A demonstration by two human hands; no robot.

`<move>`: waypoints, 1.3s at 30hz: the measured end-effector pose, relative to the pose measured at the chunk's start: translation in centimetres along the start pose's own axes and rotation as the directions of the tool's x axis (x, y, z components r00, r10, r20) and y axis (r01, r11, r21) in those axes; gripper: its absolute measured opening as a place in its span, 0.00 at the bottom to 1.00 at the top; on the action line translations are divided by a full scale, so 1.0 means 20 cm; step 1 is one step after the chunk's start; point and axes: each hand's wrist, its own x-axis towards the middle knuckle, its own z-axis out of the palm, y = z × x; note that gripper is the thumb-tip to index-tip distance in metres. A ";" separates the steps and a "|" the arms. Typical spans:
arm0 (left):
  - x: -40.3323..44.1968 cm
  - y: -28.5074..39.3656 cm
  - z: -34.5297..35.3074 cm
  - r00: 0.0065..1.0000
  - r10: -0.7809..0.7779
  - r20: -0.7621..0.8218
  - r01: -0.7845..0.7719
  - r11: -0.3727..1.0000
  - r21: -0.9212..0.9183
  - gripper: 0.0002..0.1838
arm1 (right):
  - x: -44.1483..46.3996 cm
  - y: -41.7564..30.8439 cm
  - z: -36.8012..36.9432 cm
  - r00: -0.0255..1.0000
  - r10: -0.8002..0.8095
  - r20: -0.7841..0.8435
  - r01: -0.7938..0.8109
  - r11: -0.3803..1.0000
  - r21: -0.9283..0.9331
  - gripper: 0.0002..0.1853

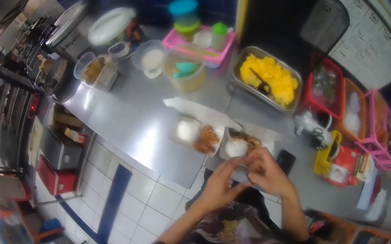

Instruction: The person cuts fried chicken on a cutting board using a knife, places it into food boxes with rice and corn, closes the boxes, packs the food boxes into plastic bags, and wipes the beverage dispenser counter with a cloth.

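Observation:
My left hand (220, 187) is held in front of my body with its fingers stretched in a curve and the thumb apart. Beside it, my right hand (268, 171) has its fingers curled closed, and what they may hold is hidden. The fingertips of both hands meet or nearly meet. Just beyond them lies an open paper food box (226, 153) with white rice (235, 147) and brown pieces of food (253, 141). To its left, a second open box (175, 136) contains a mound of rice (187, 130) and sliced brown fried food (206, 139).
A metal pan (238, 83) of yellow food with a utensil stands behind the boxes. Plastic tubs (187, 80) and a pink tray (217, 60) line the back. At right are a dark phone (286, 160), red basket (313, 100) and pink rack (384, 145). The steel counter's edge (128, 156) runs at left.

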 end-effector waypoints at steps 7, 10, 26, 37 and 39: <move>0.40 -0.35 -0.22 0.973 -0.026 0.231 0.039 0.998 -0.050 0.13 | 0.10 -0.16 -0.05 0.938 -0.176 -0.299 0.211 0.973 0.091 0.17; 0.54 -0.32 -0.46 0.991 0.042 -0.125 -0.016 0.979 0.203 0.19 | 0.25 -0.28 -0.31 0.859 -0.269 -0.436 0.171 0.953 -0.251 0.08; -0.17 -0.29 -0.38 0.676 -0.489 -0.552 0.534 0.841 -0.091 0.09 | 1.38 -0.33 -0.86 0.792 0.144 0.593 0.556 -0.572 -0.603 0.08; -0.02 -0.13 -0.30 0.746 -0.522 -0.414 0.543 0.836 -0.075 0.09 | 1.53 -0.15 -0.89 0.624 -0.285 0.728 0.487 -0.586 -0.647 0.10; -0.02 -0.11 -0.31 0.781 -0.511 -0.360 0.541 0.841 -0.018 0.09 | 1.53 -0.07 -0.86 0.669 -0.243 0.702 0.443 -0.628 -0.639 0.10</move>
